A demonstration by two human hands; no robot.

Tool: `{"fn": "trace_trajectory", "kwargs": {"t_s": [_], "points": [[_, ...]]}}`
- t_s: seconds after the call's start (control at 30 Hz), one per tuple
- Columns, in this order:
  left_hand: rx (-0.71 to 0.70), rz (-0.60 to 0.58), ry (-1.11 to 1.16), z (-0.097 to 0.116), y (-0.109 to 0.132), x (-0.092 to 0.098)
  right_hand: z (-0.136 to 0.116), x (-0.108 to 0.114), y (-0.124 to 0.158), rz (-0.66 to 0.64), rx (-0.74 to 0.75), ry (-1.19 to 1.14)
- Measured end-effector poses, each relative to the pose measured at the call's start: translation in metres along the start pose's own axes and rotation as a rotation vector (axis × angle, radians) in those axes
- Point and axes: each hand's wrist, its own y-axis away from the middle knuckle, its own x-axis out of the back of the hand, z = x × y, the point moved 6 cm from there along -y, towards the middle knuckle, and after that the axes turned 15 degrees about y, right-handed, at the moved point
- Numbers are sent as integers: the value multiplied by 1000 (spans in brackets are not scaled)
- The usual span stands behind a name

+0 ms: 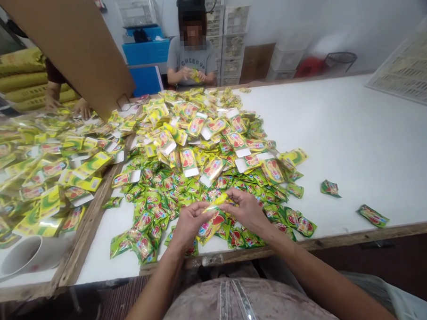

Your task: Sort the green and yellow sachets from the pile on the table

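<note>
My left hand [188, 222] and my right hand [247, 210] meet over the near edge of a white table [357, 139]. Together they pinch a yellow-green packet [216, 203] held flat between the fingertips of both. Right below and around them lies a big heap of small green sachets [155, 214] with red print. Further back on the heap rest larger yellow-green packets [188, 161] with white tabs.
Two stray sachets [330, 188] [373, 215] lie apart on the right. A second table on the left bears more packets [40, 172] and a white cup [23, 255]. A person [192, 57] sits at the far side handling a packet; another person's hands [82, 108] show beneath a cardboard sheet [74, 43].
</note>
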Motion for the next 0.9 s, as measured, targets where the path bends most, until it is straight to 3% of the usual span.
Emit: {"fn": "trace_trajectory", "kwargs": {"t_s": [0.1, 0.17, 0.3, 0.43, 0.77, 0.9], "points": [[-18, 8, -20, -1, -2, 0, 4, -8, 6, -104, -28, -135], [-33, 2, -40, 0, -2, -1, 7, -7, 7, -100, -65, -213], [-49, 0, -40, 1, -1, -1, 6, 1, 7, 30, -76, -91], [-44, -3, -74, 2, 2, 6, -2, -5, 9, -36, -74, -128], [-45, -21, -132, 2, 1, 8, 0, 0, 8, 62, -63, 101], [-29, 18, -116, 2, 0, 9, -10, -10, 13, -99, -5, -25]]}}
